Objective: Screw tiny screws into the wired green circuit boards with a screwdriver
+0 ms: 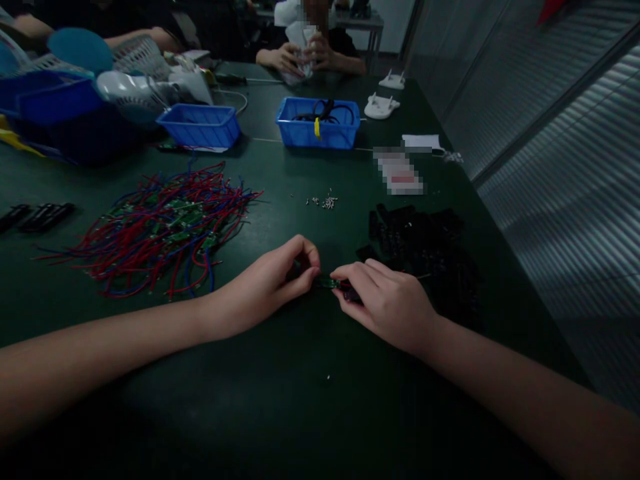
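Observation:
Between my two hands is a small green circuit board (327,283) with wires on it. My left hand (280,277) pinches the board's left end between thumb and forefinger. My right hand (387,297) is closed around its right end, where a dark part and a bit of red wire show under the fingers. Much of what the right hand grips is hidden. A heap of black plastic parts (425,247) lies just beyond and right of that hand. Left of my left hand spreads a pile of circuit boards with red and blue wires (165,223).
Small screws (329,202) are scattered ahead of my hands. Farther back stand a blue bin (317,133) holding black cables and another blue bin (200,127). White plastic pieces (381,107) lie at the right edge. A person (310,57) across the table handles a white object.

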`<state>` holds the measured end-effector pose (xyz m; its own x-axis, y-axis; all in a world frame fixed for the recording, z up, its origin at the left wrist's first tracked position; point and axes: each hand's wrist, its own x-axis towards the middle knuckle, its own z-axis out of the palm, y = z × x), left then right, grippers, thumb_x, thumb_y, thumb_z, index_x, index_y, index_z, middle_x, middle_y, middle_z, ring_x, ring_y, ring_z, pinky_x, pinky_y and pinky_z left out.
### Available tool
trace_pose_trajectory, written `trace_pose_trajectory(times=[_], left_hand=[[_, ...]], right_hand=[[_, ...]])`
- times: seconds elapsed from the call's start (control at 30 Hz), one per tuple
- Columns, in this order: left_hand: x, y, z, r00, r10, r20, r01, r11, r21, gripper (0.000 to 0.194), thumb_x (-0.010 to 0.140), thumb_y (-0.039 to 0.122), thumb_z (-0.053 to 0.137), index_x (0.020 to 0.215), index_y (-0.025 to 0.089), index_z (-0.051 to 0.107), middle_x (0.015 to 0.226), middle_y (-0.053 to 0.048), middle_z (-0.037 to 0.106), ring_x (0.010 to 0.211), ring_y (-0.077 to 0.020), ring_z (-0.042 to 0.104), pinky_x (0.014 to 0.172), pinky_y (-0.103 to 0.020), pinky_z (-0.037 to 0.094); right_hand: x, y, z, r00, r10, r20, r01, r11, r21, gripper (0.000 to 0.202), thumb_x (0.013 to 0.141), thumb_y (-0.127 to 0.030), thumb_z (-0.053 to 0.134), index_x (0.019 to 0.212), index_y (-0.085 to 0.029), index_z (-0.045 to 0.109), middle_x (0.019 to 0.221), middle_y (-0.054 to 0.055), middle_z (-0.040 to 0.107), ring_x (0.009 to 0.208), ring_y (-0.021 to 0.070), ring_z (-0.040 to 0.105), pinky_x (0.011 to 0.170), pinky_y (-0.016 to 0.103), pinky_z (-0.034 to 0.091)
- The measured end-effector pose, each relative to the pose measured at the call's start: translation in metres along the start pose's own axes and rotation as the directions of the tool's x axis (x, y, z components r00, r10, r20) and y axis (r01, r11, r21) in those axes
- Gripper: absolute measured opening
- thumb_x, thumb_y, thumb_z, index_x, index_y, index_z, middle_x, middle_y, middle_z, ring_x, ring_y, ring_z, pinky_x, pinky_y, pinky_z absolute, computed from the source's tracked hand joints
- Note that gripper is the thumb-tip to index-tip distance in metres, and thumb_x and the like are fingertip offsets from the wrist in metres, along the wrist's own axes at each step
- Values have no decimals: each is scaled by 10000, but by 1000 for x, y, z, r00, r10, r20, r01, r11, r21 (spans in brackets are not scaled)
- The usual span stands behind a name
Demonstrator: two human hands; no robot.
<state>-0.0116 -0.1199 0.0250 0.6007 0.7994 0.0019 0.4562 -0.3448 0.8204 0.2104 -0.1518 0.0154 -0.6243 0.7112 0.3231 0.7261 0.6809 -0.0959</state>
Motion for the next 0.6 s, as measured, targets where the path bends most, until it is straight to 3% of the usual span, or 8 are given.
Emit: trace_pose_trajectory(times=[0.17, 0.4, 0.6], left_hand=[[8, -3, -3, 999, -17, -32, 15, 998, -55, 133, 919, 298, 509, 1011, 202, 498, 875, 8, 555, 746, -93, 521, 651, -225, 438], [6, -1, -5, 995, 2, -98, 5, 998, 67, 184, 879, 333, 591, 997, 212, 518, 958, -4, 631, 863, -126, 592, 754, -267, 473], [8, -1, -8, 994, 56, -98, -37, 981, 191, 181, 867, 300, 608, 1003, 220, 519, 966, 8, 644, 862, -123, 605, 698, -234, 468]], right_hand=[[0, 0, 0, 1000, 8, -11, -8, 1000, 14, 224, 925, -262, 460, 1121, -184, 535, 1006, -11, 664, 886, 139, 593, 712, 268, 431], [-1, 0, 0, 1000, 16, -15, -16, 1000, 19, 267, 917, -258, 473, 1171, -185, 507, 1039, -19, 667, 896, 138, 600, 700, 267, 438], [-1, 0, 0, 999, 32, -21, -32, 999, 25, 280, 909, -263, 486, 1178, -188, 510, 1001, -26, 667, 879, 133, 599, 670, 267, 433]])
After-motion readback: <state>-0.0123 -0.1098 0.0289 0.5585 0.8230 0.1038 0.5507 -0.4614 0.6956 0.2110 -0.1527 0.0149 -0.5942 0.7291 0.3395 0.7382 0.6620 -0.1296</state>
